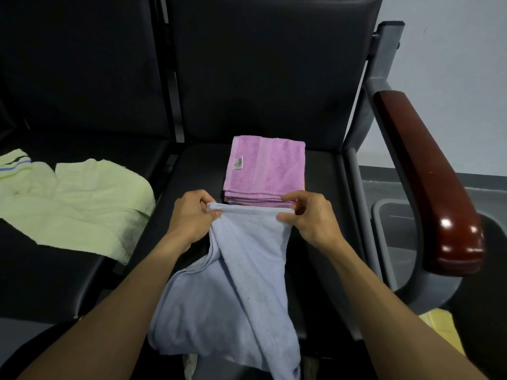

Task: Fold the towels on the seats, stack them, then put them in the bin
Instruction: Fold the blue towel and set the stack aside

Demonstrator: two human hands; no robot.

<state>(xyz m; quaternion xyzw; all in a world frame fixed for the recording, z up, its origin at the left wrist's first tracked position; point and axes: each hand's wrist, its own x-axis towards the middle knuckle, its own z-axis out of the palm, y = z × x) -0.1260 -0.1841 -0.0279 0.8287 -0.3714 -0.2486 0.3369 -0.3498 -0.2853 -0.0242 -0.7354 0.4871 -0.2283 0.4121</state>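
- Blue towel (233, 292): it's held up by its top edge over the front of the right-hand seat (323, 171), pretty much dead center of the view, and the rest hangs down toward 6 o'clock, loose and bunched.
- Left hand (192, 218) has the towel's left top corner pinched between thumb and curled fingers.
- Right hand (310, 218) does the same at the right top corner, thumb and forefinger squeezed onto the hem, so that edge is pulled pretty straight between the two hands.
- Just past the hands at 12 o'clock, a folded pink towel (264, 165) sits flat on the same seat, with a small white tag on its left side. Looks like there are more folded layers under it, can't tell how many.
- Over at 9 o'clock on the next seat (55, 283), a light green towel (79, 204) is lying unfolded and rumpled.
- At 3 o'clock there's the glossy reddish-brown armrest (428, 176), and beside it, lower down, a grey bin (397, 237), only partly visible.
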